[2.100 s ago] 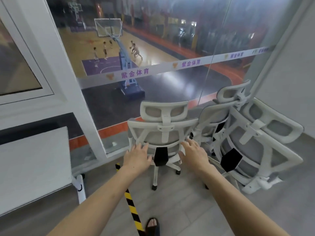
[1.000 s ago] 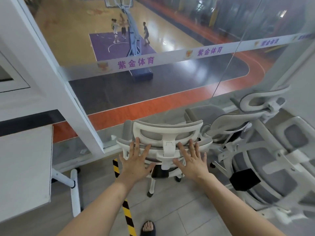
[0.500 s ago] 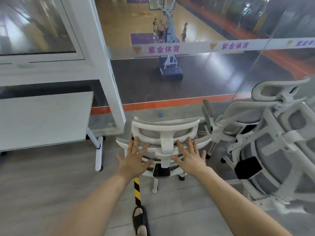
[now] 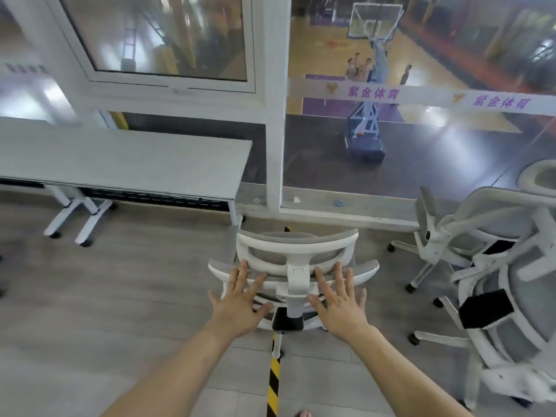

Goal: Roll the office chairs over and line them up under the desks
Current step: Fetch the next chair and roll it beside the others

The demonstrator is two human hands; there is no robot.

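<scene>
A white office chair (image 4: 296, 260) with grey mesh stands right in front of me, its back facing me. My left hand (image 4: 240, 299) lies flat on the left side of the backrest, fingers spread. My right hand (image 4: 340, 302) presses flat on the right side the same way. Neither hand curls around the frame. A white desk (image 4: 126, 164) stands to the left along the window wall, its right end just left of the chair. Two more white chairs, one (image 4: 460, 233) near the glass and one (image 4: 511, 323) closer, crowd the right side.
A glass wall (image 4: 421, 139) with a white post (image 4: 275, 115) runs across the front. The desk's white wheeled legs (image 4: 78, 218) stand on the grey floor. A yellow-black striped strip (image 4: 273, 383) runs along the floor under the chair. Open floor lies to the left.
The view has swung left, bringing the desk into full sight. The chair has rolled left with both hands still flat on its backrest, away from the two other chairs.
</scene>
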